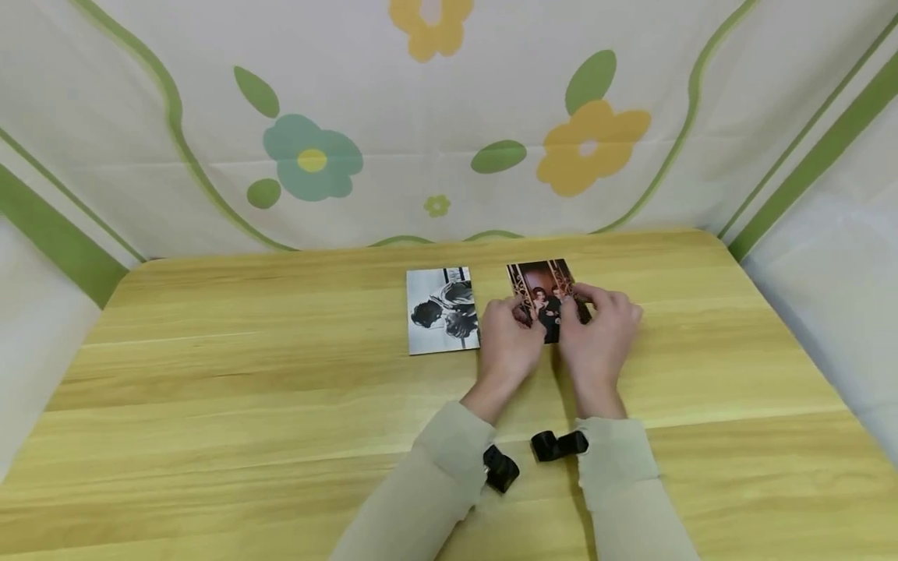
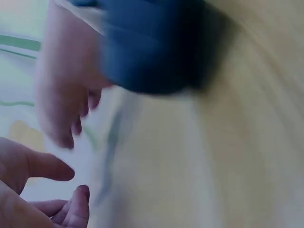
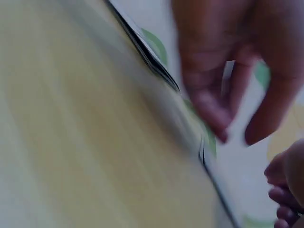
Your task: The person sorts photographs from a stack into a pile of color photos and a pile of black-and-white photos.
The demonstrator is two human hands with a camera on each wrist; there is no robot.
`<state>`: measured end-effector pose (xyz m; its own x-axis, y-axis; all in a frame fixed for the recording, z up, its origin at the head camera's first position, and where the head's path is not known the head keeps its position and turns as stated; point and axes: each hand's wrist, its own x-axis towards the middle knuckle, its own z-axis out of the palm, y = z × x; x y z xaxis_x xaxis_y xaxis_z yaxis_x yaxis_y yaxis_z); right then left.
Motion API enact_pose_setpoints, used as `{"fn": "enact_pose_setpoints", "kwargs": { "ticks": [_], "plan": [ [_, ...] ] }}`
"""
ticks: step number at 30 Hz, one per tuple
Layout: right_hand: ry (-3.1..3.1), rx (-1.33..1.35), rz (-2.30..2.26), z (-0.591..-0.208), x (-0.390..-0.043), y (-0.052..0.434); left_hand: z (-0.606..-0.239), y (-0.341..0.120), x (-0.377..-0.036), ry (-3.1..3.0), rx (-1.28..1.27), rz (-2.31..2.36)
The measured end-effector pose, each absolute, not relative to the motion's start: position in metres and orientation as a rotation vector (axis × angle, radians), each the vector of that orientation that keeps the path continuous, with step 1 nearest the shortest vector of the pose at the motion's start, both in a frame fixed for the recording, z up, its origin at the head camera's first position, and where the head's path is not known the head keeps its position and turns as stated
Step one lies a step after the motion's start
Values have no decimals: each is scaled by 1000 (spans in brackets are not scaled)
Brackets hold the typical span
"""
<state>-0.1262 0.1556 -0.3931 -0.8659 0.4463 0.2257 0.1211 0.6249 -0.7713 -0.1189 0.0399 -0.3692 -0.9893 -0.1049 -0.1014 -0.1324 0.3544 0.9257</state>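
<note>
Both hands' grip pinching colour photo (image 1: 546,300) | black-and-white photo (image 1: 443,310) just beside, left | wooden table (image 1: 210,405)

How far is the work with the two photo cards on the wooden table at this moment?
Done: the black-and-white photo card lies flat on the light wooden table. In hand: the left hand and right hand both pinch the dark reddish photo card beside it. Left: this card is not yet released.

head view looks down over the table (image 1: 210,405); both blurred wrist views sit close, sharing it.
</note>
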Motion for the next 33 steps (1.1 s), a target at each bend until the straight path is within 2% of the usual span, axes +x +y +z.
{"fn": "enact_pose_setpoints", "kwargs": {
  "ticks": [5, 11, 21, 33],
  "plan": [
    [-2535, -155, 1129, -385, -121, 130, -354, 2, -115, 2517, -236, 1969],
    [-2615, 79, 1446, -386, -115, 100, -355, -57, -103, 2560, -509, 2054],
    [-2544, -5, 1728, -395, -111, 83, -376, -112, -89, 2513, -679, 2087],
    [-2575, -36, 1706, -402, -113, 85, -390, -113, -91, 2565, -604, 1965]
  ]
}}
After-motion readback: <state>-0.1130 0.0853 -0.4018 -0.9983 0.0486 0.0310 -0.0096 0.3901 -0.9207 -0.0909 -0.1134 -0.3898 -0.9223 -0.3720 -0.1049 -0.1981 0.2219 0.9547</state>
